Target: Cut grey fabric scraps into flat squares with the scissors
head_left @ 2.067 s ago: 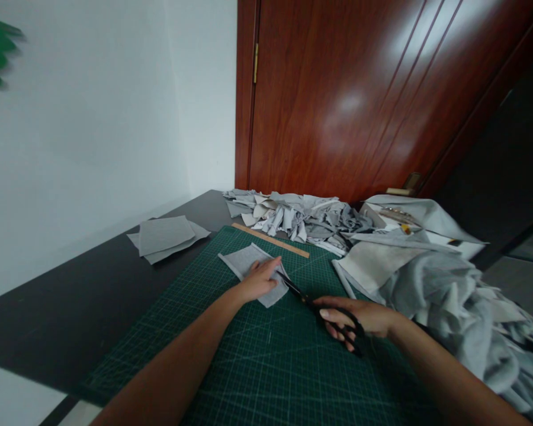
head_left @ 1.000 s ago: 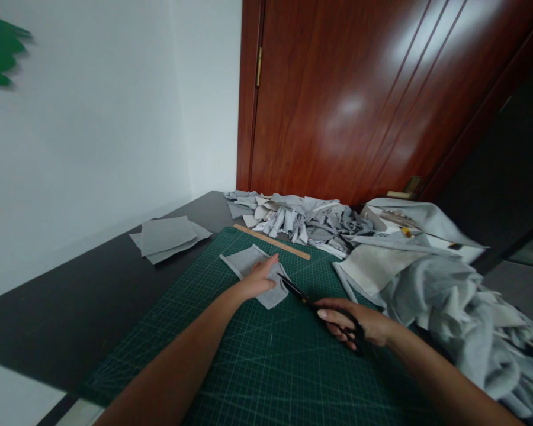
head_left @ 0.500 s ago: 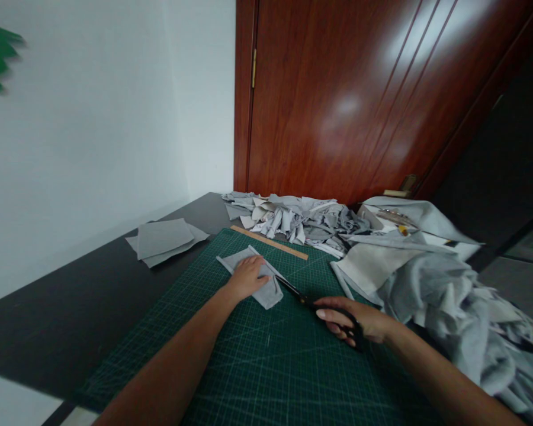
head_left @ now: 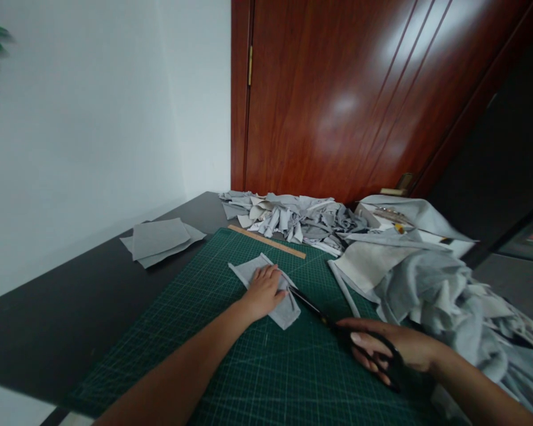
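Right hand (head_left: pixel 402 343): lower right, fingers curled through the handles of black scissors (head_left: pixel 333 327).
Scissors' tip: up-left, at grey cloth piece's (head_left: pixel 288 312) right edge; contact hard to tell.
Left hand (head_left: pixel 263 294): nearer, fingers flat on cloth, frame centre.
Cloth's long axis: upper-left to lower-right.
Shift: cloth, scissors lower, farther right than half a second ago.

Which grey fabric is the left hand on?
The small piece on the green mat, scissors at its right edge. Only it lies under the left hand; the flat stack, scrap heap at back and crumpled pile at right don't.
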`<state>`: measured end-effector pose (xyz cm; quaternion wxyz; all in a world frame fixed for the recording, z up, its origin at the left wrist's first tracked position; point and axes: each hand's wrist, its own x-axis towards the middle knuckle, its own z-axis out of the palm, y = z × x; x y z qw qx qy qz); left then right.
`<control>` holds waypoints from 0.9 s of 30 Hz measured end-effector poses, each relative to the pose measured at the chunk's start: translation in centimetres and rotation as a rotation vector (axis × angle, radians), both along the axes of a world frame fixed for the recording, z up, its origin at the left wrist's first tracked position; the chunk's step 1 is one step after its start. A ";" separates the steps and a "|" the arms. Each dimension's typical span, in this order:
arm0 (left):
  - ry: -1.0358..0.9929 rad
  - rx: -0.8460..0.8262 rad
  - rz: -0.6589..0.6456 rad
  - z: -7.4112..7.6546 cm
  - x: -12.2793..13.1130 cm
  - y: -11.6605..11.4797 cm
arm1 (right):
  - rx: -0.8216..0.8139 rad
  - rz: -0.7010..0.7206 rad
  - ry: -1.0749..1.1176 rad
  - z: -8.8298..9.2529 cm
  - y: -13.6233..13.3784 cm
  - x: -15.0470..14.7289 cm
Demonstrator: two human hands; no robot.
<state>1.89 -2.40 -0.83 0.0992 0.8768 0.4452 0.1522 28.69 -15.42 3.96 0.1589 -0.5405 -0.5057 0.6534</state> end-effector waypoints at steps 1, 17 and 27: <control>-0.003 0.002 0.002 0.0 0.0 0.0 | -0.001 0.003 -0.008 -0.1 -0.2 0.1; 0.038 0.041 -0.008 -0.2 -1.0 1.2 | 0.022 0.045 -0.029 0.1 1.6 -1.8; 0.058 0.031 -0.004 0.0 -1.2 1.6 | 0.010 0.051 0.006 -0.6 2.9 -2.0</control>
